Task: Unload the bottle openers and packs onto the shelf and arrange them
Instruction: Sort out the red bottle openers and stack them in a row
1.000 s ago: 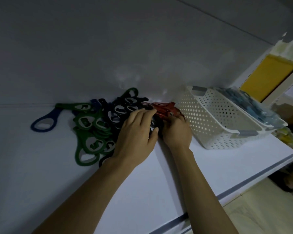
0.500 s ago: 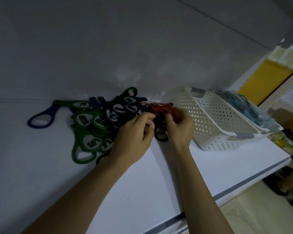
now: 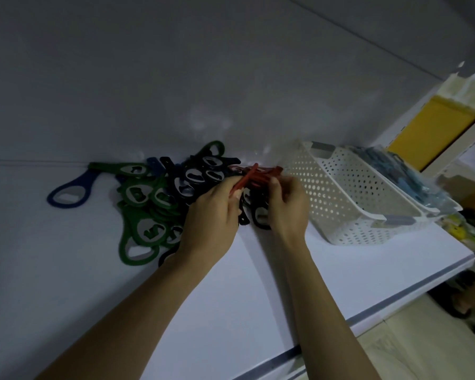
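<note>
I am pinching the red bottle openers (image 3: 258,175) in the fingers (image 3: 231,185) of my left hand (image 3: 211,215) and right hand (image 3: 288,207), seemingly separating that colour from the mixed pile (image 3: 159,196).

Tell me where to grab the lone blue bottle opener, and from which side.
Probably best to pinch the wide ring end of the blue bottle opener, coming from the left and above. It lies flat on the shelf, its ring clear of the pile, while its narrow end meets a green opener.
</note>
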`<state>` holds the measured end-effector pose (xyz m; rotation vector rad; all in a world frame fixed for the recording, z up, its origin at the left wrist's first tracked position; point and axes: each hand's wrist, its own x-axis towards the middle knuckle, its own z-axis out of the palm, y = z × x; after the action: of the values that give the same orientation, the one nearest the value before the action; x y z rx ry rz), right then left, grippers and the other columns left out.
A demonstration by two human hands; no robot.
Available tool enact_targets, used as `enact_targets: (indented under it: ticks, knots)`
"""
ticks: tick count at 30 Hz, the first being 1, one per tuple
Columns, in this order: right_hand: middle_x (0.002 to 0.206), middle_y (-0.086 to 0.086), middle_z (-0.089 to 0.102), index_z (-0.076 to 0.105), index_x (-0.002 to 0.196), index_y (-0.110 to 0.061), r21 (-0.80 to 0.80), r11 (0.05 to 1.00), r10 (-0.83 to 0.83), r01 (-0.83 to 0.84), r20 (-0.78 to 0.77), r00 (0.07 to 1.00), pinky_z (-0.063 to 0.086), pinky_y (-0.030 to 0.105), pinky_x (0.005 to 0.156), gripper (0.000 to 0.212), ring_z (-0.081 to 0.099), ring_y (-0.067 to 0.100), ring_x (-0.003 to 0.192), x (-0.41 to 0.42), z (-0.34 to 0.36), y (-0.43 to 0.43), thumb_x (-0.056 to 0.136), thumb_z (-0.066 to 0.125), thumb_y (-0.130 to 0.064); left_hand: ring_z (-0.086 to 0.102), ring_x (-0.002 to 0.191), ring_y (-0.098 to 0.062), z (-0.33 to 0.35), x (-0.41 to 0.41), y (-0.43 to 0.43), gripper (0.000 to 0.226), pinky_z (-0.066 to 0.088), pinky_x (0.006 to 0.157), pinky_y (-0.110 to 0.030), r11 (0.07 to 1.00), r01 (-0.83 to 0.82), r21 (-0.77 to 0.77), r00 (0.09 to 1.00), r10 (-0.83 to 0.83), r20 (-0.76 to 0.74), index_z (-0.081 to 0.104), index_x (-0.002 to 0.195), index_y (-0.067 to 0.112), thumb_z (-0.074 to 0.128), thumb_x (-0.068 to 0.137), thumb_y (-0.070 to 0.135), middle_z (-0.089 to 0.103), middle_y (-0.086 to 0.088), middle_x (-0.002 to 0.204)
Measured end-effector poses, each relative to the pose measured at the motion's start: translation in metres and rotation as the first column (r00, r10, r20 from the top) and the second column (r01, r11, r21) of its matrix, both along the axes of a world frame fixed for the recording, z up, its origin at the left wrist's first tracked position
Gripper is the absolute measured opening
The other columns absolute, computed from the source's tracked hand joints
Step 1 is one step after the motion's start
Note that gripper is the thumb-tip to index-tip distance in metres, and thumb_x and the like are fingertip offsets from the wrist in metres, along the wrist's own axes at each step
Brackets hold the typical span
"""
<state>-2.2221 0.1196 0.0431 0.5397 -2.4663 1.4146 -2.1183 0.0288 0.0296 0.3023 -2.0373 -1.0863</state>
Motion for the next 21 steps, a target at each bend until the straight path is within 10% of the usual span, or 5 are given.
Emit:
enact_targets:
  ticks: [3, 6, 14, 21]
  knots:
    - [0.123, 0.016, 0.058, 0.054, 0.124, -0.01, 0.474, 0.871, -0.148, 0.133, -0.006, 0.989, 0.043, 0.047, 0.096, 0.034, 0.053, 0.036, 0.112, -0.016, -0.008, 0.009, 0.095, 0.047, -0.028, 0.065, 0.083, -0.016, -0.002, 0.0, 0.0, 0.027, 0.055, 0.07, -0.036, 1.0, 0.0, -0.019, 1.0, 0.0, -0.022, 0.058, 0.12, 0.015, 0.047, 0.095, 0.014, 0.068, 0.001, 0.095]
    - [0.12, 0.015, 0.06, 0.056, 0.12, -0.012, 0.52, 0.848, -0.136, 0.106, 0.019, 0.991, 0.045, 0.046, 0.093, 0.03, 0.055, 0.037, 0.107, -0.021, -0.012, 0.01, 0.092, 0.049, -0.02, 0.066, 0.076, -0.016, -0.004, -0.001, 0.001, 0.019, 0.056, 0.063, -0.041, 1.0, 0.012, 0.009, 1.0, -0.012, -0.028, 0.059, 0.11, 0.015, 0.052, 0.092, 0.013, 0.067, 0.0, 0.086]
    - [0.107, 0.002, 0.067, 0.056, 0.12, -0.014, -0.154, 0.987, -0.027, 0.033, 0.043, 0.999, 0.053, 0.028, 0.082, 0.031, 0.065, 0.017, 0.097, -0.002, -0.001, 0.005, 0.089, 0.06, -0.013, 0.068, 0.072, -0.013, -0.003, 0.0, 0.0, 0.018, 0.056, 0.057, -0.044, 0.989, 0.028, 0.143, 0.996, -0.015, -0.089, 0.039, 0.092, 0.027, 0.052, 0.091, 0.013, 0.066, 0.007, 0.086]
    - [0.095, 0.015, 0.067, 0.056, 0.111, 0.007, -0.716, 0.658, 0.569, -0.231, 0.273, 0.775, 0.057, 0.032, 0.076, 0.048, 0.066, 0.023, 0.082, 0.029, 0.019, -0.009, 0.075, 0.074, -0.018, 0.064, 0.072, -0.006, -0.002, -0.003, 0.0, 0.022, 0.057, 0.064, -0.036, 0.984, 0.05, 0.171, 0.994, -0.032, -0.109, 0.046, 0.114, 0.033, 0.044, 0.094, 0.042, 0.063, 0.011, 0.087]
